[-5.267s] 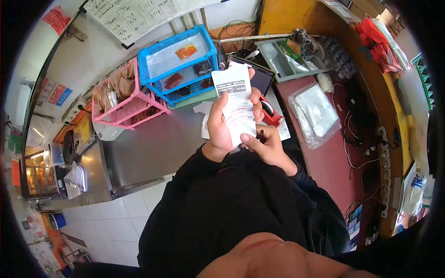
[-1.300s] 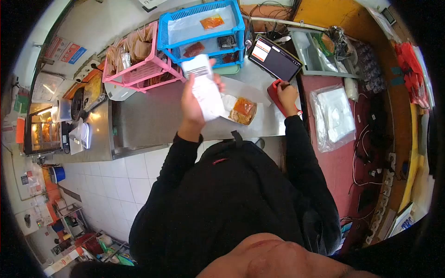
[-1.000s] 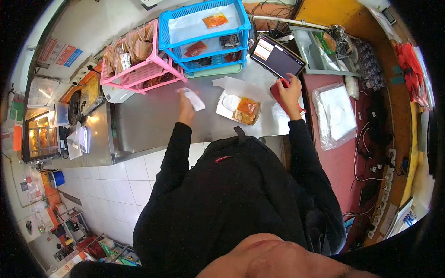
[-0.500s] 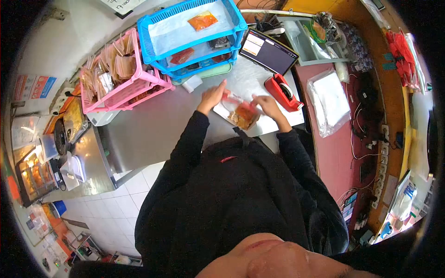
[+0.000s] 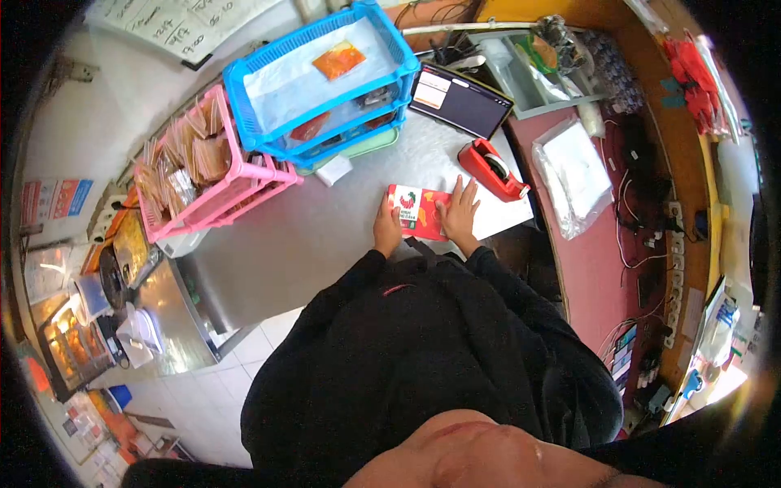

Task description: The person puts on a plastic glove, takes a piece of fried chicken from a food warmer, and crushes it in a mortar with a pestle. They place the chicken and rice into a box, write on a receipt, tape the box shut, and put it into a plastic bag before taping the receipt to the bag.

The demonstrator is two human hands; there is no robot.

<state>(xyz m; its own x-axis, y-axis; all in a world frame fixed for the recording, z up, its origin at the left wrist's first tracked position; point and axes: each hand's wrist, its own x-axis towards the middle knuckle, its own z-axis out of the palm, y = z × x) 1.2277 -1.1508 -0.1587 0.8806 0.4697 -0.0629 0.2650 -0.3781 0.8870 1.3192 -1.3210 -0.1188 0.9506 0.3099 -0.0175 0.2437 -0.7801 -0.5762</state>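
A closed red food box with a white printed label lies on the steel counter, close to my body. My left hand is at the box's left edge, its fingers along the side and corner. On the right part of the lid rests my right hand, with its fingers spread. The food inside is hidden by the lid. Behind and to the right stands a red tape dispenser. A small white paper lies in front of the blue trays.
Blue stacked trays hold sauce packets. Left of them is a pink basket full of packets. A tablet leans at the back, beside a grey bin. Wrapped white bags lie on the red surface at right.
The box, open before with food showing, is now closed. My right hand has left the tape dispenser for the lid. The white paper has left my left hand and lies on the counter.
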